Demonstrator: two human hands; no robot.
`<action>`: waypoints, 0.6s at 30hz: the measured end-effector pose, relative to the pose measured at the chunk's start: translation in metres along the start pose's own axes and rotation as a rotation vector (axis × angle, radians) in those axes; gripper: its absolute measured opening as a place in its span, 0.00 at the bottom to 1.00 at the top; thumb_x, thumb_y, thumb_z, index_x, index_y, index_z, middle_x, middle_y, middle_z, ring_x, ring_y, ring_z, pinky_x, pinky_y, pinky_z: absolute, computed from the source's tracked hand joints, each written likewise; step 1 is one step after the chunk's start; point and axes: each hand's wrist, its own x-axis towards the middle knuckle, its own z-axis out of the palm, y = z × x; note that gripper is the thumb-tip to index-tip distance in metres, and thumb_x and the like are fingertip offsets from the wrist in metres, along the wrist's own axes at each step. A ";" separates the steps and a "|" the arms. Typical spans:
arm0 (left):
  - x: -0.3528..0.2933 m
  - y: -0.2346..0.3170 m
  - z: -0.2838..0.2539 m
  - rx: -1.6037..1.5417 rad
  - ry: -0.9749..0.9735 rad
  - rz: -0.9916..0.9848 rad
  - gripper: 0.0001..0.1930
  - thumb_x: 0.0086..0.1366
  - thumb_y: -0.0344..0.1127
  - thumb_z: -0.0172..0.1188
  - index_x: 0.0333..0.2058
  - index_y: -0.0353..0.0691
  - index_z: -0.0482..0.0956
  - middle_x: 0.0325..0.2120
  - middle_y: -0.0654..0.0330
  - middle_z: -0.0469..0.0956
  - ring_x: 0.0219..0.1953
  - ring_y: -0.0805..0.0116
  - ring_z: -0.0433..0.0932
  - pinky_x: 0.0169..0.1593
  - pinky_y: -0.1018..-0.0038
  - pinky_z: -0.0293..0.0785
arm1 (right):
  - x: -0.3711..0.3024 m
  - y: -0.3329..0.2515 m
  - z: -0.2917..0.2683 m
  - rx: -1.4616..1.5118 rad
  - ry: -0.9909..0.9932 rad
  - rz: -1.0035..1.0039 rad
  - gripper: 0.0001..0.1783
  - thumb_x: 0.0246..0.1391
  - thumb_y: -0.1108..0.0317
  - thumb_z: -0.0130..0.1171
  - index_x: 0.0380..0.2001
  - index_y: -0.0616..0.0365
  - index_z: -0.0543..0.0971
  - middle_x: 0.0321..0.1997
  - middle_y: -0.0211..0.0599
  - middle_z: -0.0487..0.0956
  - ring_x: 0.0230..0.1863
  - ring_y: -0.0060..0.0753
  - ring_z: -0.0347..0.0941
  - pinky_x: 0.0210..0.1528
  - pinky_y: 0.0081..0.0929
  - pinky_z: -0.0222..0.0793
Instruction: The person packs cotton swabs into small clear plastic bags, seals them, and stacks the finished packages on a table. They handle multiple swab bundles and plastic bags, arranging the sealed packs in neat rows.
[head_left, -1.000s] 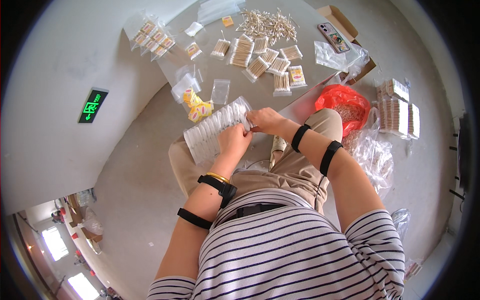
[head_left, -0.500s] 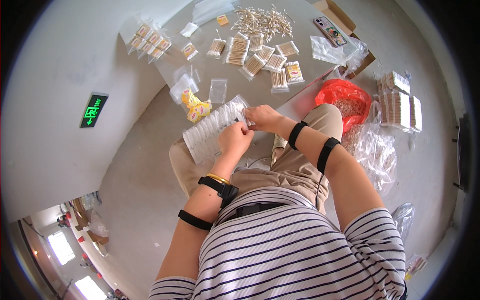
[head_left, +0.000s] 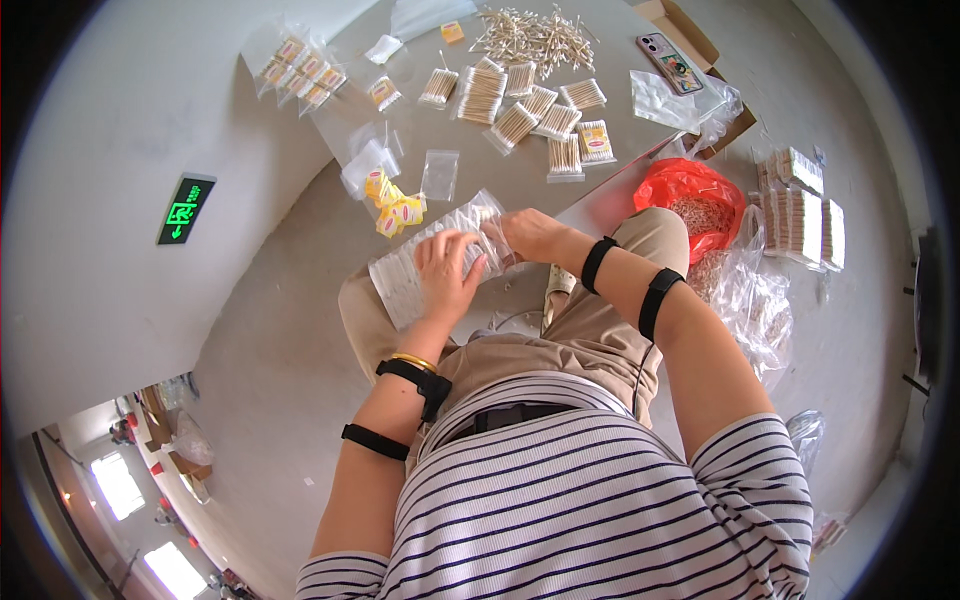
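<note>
A clear plastic bag (head_left: 400,283) packed with rows of white bundles lies across my lap, below the table's near edge. My left hand (head_left: 448,268) is open on top of it, fingers spread apart. At the bag's upper right end my right hand (head_left: 528,236) is closed, holding the plastic edge; its fingertips are partly hidden. Beyond the bag's far side, yellow and white printed cards (head_left: 398,210) lie on the table corner, near a flat, clear zip bag (head_left: 440,175).
Bundled cotton swabs (head_left: 515,125) and a loose swab heap (head_left: 535,40) lie on the grey table (head_left: 405,105). A phone (head_left: 670,62) rests at its right. Right of my knee are a red bag of swabs (head_left: 660,185), a clear bag (head_left: 750,310) and stacked swab packs (head_left: 795,225).
My left hand has let go of the bag's right end, moved left and spread its fingers over the bag. My right hand stays at that end, shifted slightly right.
</note>
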 end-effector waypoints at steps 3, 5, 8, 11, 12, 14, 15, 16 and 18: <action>-0.009 -0.015 0.011 0.133 -0.063 -0.066 0.46 0.66 0.68 0.54 0.75 0.55 0.50 0.74 0.51 0.48 0.75 0.36 0.42 0.71 0.31 0.31 | 0.000 -0.005 -0.006 0.033 -0.017 -0.001 0.30 0.47 0.66 0.72 0.52 0.52 0.69 0.39 0.42 0.80 0.44 0.52 0.81 0.43 0.45 0.77; -0.006 -0.012 0.019 0.210 -0.046 -0.081 0.46 0.66 0.70 0.53 0.75 0.56 0.50 0.75 0.52 0.47 0.76 0.37 0.41 0.71 0.30 0.31 | 0.001 -0.006 -0.001 0.047 -0.031 0.050 0.30 0.47 0.66 0.72 0.52 0.52 0.69 0.40 0.43 0.80 0.45 0.53 0.81 0.45 0.45 0.76; -0.005 -0.013 0.026 0.252 -0.037 -0.096 0.47 0.65 0.72 0.51 0.76 0.57 0.49 0.76 0.54 0.45 0.76 0.38 0.40 0.70 0.30 0.30 | -0.004 -0.010 0.004 0.196 -0.005 0.084 0.27 0.50 0.66 0.69 0.51 0.53 0.69 0.41 0.45 0.81 0.46 0.54 0.80 0.46 0.47 0.75; -0.004 -0.013 0.025 0.255 -0.058 -0.092 0.48 0.64 0.73 0.51 0.76 0.57 0.48 0.76 0.54 0.45 0.77 0.39 0.39 0.70 0.29 0.30 | -0.010 0.000 0.011 0.444 -0.012 0.121 0.22 0.53 0.68 0.64 0.50 0.56 0.70 0.41 0.48 0.81 0.46 0.58 0.79 0.47 0.48 0.74; -0.003 -0.012 0.024 0.255 -0.068 -0.088 0.48 0.64 0.73 0.51 0.76 0.57 0.48 0.76 0.55 0.45 0.77 0.39 0.39 0.70 0.30 0.30 | -0.011 0.005 0.014 0.532 -0.024 0.138 0.20 0.55 0.68 0.63 0.49 0.57 0.70 0.41 0.49 0.82 0.46 0.59 0.79 0.47 0.49 0.74; -0.004 -0.013 0.025 0.250 -0.043 -0.087 0.48 0.64 0.73 0.51 0.76 0.57 0.49 0.76 0.55 0.45 0.76 0.39 0.40 0.70 0.29 0.30 | -0.011 0.003 0.011 0.552 -0.013 0.132 0.15 0.55 0.71 0.60 0.46 0.60 0.72 0.39 0.52 0.80 0.46 0.60 0.78 0.47 0.48 0.72; -0.004 -0.013 0.026 0.246 -0.031 -0.086 0.48 0.64 0.73 0.51 0.76 0.58 0.49 0.76 0.55 0.46 0.76 0.39 0.40 0.70 0.29 0.31 | -0.011 0.002 0.010 0.561 -0.007 0.130 0.12 0.56 0.72 0.58 0.44 0.61 0.73 0.38 0.53 0.79 0.46 0.61 0.77 0.47 0.48 0.71; -0.004 -0.013 0.027 0.258 -0.025 -0.086 0.47 0.64 0.72 0.51 0.75 0.58 0.50 0.76 0.55 0.46 0.76 0.39 0.41 0.70 0.29 0.31 | -0.009 0.002 0.012 0.518 -0.008 0.134 0.11 0.56 0.71 0.58 0.42 0.62 0.73 0.38 0.54 0.80 0.45 0.61 0.77 0.46 0.48 0.71; -0.002 -0.014 0.028 0.280 -0.012 -0.085 0.45 0.65 0.71 0.51 0.75 0.58 0.51 0.76 0.55 0.47 0.76 0.39 0.42 0.70 0.29 0.32 | -0.004 0.002 0.019 0.432 -0.009 0.140 0.10 0.57 0.69 0.58 0.39 0.63 0.74 0.38 0.56 0.80 0.45 0.62 0.76 0.46 0.49 0.71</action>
